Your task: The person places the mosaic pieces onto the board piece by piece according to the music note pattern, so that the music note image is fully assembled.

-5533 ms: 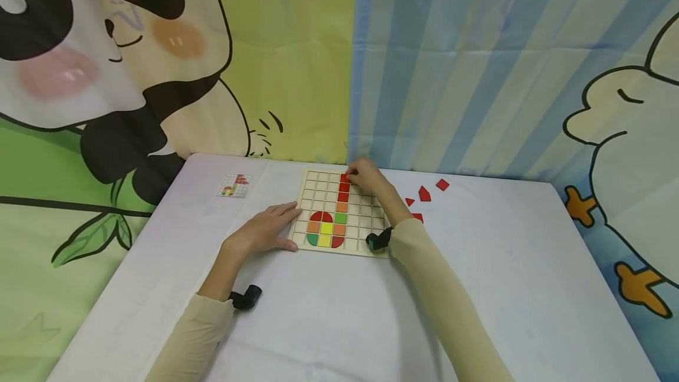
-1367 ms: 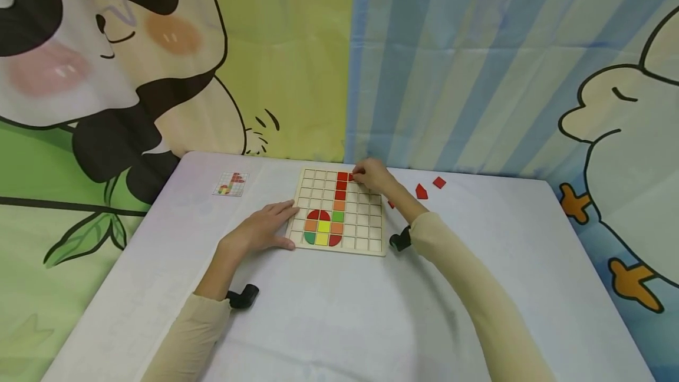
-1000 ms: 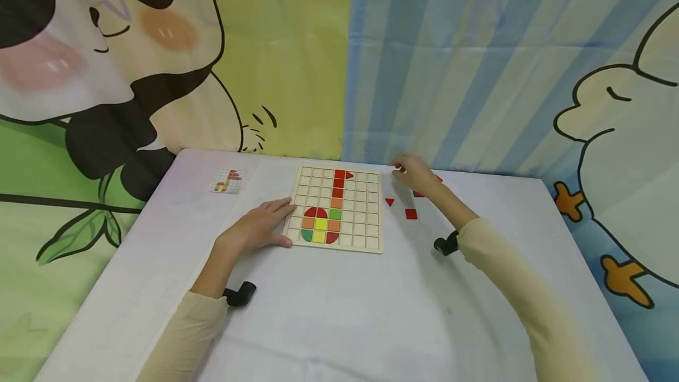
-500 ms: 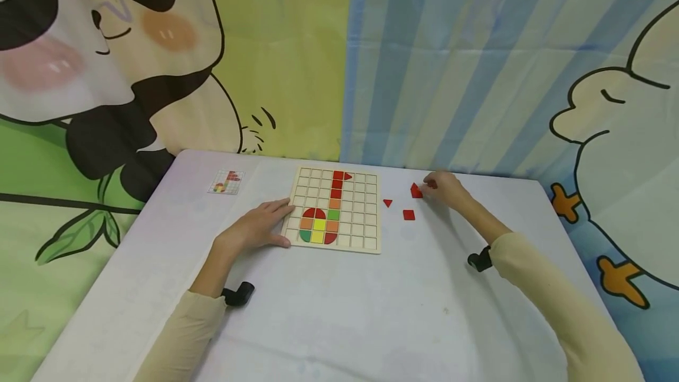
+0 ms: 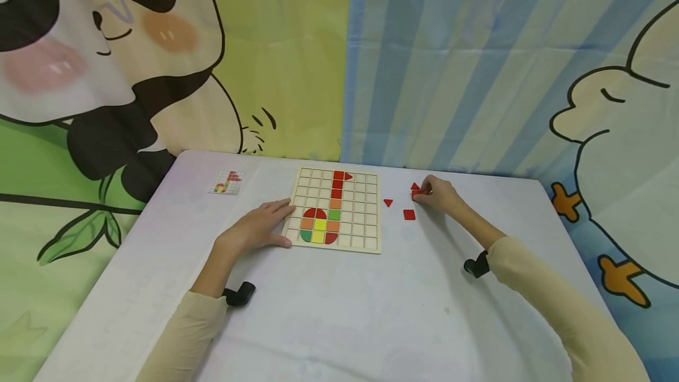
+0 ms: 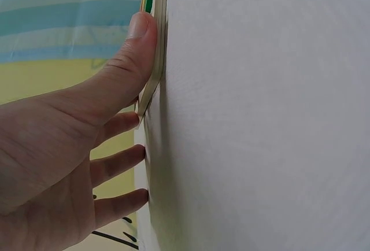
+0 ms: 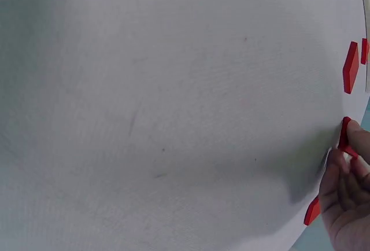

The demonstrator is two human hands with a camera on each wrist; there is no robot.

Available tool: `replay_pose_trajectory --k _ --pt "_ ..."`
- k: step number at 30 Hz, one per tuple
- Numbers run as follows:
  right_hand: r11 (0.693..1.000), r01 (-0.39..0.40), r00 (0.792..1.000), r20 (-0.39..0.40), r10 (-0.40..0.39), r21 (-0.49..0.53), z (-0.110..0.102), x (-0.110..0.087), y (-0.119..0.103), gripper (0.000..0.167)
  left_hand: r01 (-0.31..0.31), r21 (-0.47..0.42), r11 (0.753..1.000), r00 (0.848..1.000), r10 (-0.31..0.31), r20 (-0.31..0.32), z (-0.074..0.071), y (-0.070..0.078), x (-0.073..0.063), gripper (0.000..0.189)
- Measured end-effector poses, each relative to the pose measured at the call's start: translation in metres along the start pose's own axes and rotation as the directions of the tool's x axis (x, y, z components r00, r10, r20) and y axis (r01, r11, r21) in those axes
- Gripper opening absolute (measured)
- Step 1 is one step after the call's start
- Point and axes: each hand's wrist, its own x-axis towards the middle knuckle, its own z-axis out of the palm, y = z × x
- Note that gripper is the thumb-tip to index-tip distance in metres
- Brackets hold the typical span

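My left hand [image 5: 258, 226] rests at the left edge of the wooden grid board [image 5: 366, 234], thumb and fingertips against it. In the left wrist view my left hand [image 6: 81, 124] has its fingers spread. Red, orange, yellow and green tiles fill part of the grid, with a red triangle [image 5: 348, 177] at the top. To the right of the board my right hand [image 5: 445, 196] pinches a small flat red tile [image 5: 416, 195], partly covered by the fingers. A red pointed tip [image 5: 415, 185] shows just behind it. In the right wrist view the red tile [image 7: 345, 136] sits between thumb and fingers.
A red triangle [image 5: 388, 203] and a red square [image 5: 409, 215] lie on the table between board and hand. Below the fingers in the right wrist view is another red tile [image 7: 312, 211]. A small pattern card [image 5: 227, 183] lies left of the board.
My right hand placed a red triangle beside the top red square, left the board, moved right to the loose tiles, then slightly left, and now pinches one. My left hand stays at the board edge.
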Motion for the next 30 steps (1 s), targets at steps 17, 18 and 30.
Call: replay_pose_trajectory --k 17,18,30 --pt "0.949 0.180 0.984 -0.041 -0.176 0.257 0.014 0.023 -0.064 0.021 -0.002 0.009 1.000 1.000 0.002 -0.003 -0.002 0.001 -0.002 0.093" --pt "0.947 0.187 0.982 -0.028 -0.186 0.262 0.017 0.026 -0.070 0.021 -0.001 0.011 1.000 1.000 0.001 -0.003 -0.002 0.001 -0.002 0.093" --pt "0.925 0.323 0.941 0.038 -0.336 0.199 0.049 0.063 -0.115 0.011 -0.008 -0.007 1.000 1.000 0.008 0.001 -0.001 0.002 -0.001 0.093"
